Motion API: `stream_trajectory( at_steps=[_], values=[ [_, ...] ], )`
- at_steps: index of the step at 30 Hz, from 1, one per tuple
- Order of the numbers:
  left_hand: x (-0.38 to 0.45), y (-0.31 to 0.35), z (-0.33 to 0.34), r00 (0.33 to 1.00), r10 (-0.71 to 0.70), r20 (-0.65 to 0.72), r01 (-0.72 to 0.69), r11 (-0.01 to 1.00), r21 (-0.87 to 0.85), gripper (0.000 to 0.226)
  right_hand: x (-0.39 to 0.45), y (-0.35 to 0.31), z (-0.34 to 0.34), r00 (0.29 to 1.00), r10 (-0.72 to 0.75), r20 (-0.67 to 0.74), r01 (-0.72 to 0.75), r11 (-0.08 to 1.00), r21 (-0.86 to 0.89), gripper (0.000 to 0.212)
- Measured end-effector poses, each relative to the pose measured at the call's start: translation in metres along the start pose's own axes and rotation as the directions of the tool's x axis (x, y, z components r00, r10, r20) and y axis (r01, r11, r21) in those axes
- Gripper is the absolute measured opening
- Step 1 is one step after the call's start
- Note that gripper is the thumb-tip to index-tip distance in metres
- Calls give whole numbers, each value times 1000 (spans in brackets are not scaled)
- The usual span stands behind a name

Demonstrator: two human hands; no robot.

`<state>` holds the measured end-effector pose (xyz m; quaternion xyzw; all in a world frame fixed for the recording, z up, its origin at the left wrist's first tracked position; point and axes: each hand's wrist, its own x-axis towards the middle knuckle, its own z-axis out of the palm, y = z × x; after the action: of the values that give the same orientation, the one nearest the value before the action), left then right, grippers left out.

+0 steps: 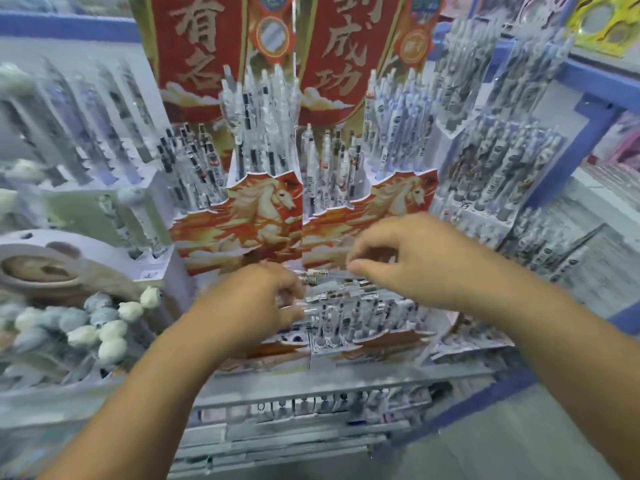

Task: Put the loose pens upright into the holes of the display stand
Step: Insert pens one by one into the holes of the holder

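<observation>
A red and gold display stand with a white horse print rises in tiers in front of me. White pens stand upright in its upper tiers and in its lowest right row. My left hand is closed around a bundle of loose pens that lie sideways over the lowest tier. My right hand hovers at the bundle's right end, thumb and fingers pinched near the pen tips. Whether it grips a pen I cannot tell. Empty holes show in the lowest left row.
Further pen stands flank the red one, on the left and right. Pens with white plush tops lie at the lower left. A grey shelf rail runs below. Blue shelf framing stands at right.
</observation>
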<state>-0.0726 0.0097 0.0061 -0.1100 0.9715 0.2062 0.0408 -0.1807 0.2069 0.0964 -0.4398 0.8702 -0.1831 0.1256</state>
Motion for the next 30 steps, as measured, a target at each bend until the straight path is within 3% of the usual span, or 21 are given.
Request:
stream_trajectory(
  at_steps=[5,9,11,16,19,21,30],
  values=[
    [-3,-13,6,999,41,18,-44,973,227,49,58,-8,24,935,-15,354,110,962,-249,15],
    [7,-16,7,987,160,18,-159,948,275,59,76,-7,45,866,23,499,200,899,-389,12],
    [11,-15,13,978,210,-6,-198,931,307,60,79,-2,51,853,47,520,230,860,-456,8],
    [23,-8,20,958,282,-45,-254,914,317,64,80,7,40,867,61,495,234,827,-511,26],
    [25,-7,18,955,292,-47,-266,918,295,55,73,13,37,866,103,488,233,781,-579,18],
    [24,-7,20,949,312,-52,-283,911,299,45,68,17,39,874,88,478,248,765,-594,24],
    [19,-13,17,941,311,-135,-255,911,323,32,79,29,49,864,-119,490,356,832,-426,26]
  ],
)
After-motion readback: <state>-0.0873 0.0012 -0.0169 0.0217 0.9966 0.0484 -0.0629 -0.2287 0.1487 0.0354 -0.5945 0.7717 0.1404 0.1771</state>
